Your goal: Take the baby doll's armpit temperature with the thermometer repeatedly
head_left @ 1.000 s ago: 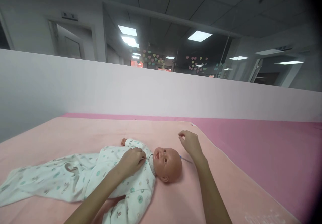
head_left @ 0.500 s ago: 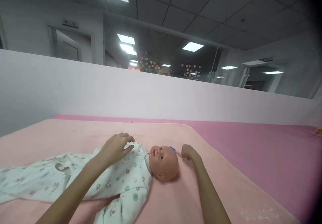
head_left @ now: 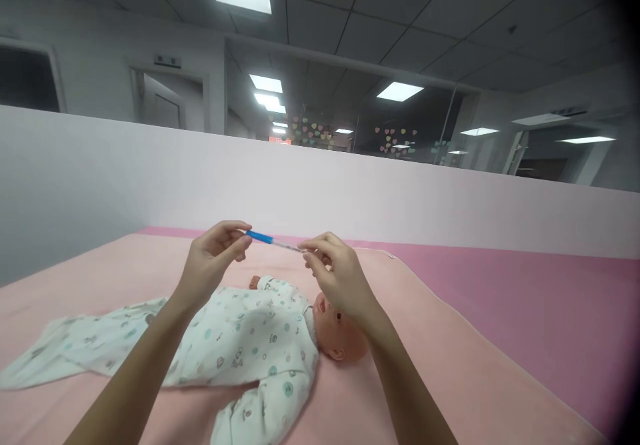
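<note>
And up it comes: half a second ago your right hand [head_left: 333,268] had the blue-ended stick [head_left: 261,237] low, just right of the doll's head, while your left hand [head_left: 215,251] hung over the clothes with its fingers loose. Now both hands are on it. Your left thumb and fingertips pinch the blue end, your right fingertips pinch the pale, slender end, and the stick runs between them, raised above the pink blanket [head_left: 425,338] and seen beyond the doll's chest. It tilts a little, the blue end higher in view on the left. That changes your footing: the stick is gripped at both ends, I'd judge well steadied, and neither hand is left to tend the doll [head_left: 270,331]. The doll lies on its back below, legs off to the left, head to the right, its printed outfit [head_left: 250,325] still on; the near sleeve stretches towards you. Your right hand and wrist cover part of the head, though the mouth and one eye show. Any marks along the pale part are too small to read from here.
</note>
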Tool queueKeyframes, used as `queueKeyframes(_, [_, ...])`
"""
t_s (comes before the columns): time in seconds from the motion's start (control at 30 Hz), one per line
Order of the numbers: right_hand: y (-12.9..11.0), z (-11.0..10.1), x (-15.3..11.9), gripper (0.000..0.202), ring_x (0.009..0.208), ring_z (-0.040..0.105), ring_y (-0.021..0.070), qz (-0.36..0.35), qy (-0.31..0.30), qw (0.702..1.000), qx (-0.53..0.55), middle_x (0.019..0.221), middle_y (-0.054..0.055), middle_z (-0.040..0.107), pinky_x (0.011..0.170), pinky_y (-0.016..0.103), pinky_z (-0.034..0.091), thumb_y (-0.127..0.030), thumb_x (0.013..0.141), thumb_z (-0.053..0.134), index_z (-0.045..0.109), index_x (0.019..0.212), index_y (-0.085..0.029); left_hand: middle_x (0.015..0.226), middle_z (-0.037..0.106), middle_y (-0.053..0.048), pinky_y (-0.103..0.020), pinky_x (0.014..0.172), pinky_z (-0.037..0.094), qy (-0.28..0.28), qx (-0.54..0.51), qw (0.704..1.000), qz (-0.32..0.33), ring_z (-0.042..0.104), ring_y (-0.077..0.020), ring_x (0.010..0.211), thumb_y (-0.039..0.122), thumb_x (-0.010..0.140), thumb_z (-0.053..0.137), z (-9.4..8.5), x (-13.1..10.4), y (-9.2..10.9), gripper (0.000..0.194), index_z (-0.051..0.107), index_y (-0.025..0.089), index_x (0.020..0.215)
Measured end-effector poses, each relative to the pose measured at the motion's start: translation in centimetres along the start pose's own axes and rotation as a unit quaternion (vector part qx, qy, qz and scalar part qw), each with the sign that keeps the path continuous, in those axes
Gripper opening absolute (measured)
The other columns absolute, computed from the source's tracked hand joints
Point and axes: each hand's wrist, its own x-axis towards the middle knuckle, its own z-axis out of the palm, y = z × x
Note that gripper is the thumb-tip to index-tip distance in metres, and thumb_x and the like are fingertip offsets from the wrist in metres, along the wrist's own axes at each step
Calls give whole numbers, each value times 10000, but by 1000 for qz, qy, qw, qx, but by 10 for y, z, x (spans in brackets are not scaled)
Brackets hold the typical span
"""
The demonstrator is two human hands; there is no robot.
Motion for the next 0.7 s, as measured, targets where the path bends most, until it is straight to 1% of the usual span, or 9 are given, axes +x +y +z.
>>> queueKeyframes(0.1, [2,10,0,202,764,569,129,12,51,996,70,887,30,576,665,259,481,-223,819,508,667,942,-237,768,618,-35,-285,663,511,17,23,1000,-5,590,-171,742,390,677,679,-8,4,-4,241,620,199,813])
queueKeyframes(0.2, [9,17,-1,160,765,583,139,41,92,980,170,886,29,596,688,279,506,-231,778,573,672,904,-227,792,639,-40,-273,659,523,19,36,999,-5,608,-174,757,373,673,690,-11,5,-5,218,631,204,799])
queueKeyframes(0.33, [12,14,-2,144,771,616,157,83,78,944,311,802,22,639,761,326,516,-233,744,619,664,875,-192,783,645,-32,-259,636,530,21,54,998,9,614,-168,743,367,682,685,-10,2,2,198,631,210,789])
queueKeyframes(0.43, [12,6,-3,120,780,623,155,111,95,911,386,780,17,647,789,323,511,-247,725,650,666,823,-179,779,649,-22,-257,648,533,25,69,997,30,613,-164,747,357,675,692,-5,-4,10,183,632,213,769])
queueKeyframes(0.5, [12,1,-3,131,787,623,146,124,118,893,416,775,11,647,820,314,502,-241,701,678,659,816,-180,776,651,-13,-267,683,533,26,73,996,47,611,-160,754,349,680,688,0,-8,14,164,634,216,758])
queueKeyframes(0.57, [12,-3,-4,159,792,625,138,124,139,882,433,766,-1,639,838,306,498,-230,687,694,648,833,-186,776,651,-7,-278,714,529,24,72,995,62,609,-158,759,340,689,680,6,-11,17,145,637,218,753])
queueKeyframes(0.63, [13,-7,-4,198,779,629,133,117,153,879,436,762,-15,626,827,303,507,-219,674,706,637,858,-191,771,647,-6,-287,729,528,22,69,995,73,607,-157,757,331,697,674,11,-12,19,132,638,216,751])
queueKeyframes(0.7, [12,-10,-4,234,757,632,134,110,162,885,422,760,-19,626,799,307,522,-210,653,724,631,867,-189,765,644,-8,-297,740,528,26,68,994,78,606,-160,758,334,698,670,14,-13,20,135,638,212,747])
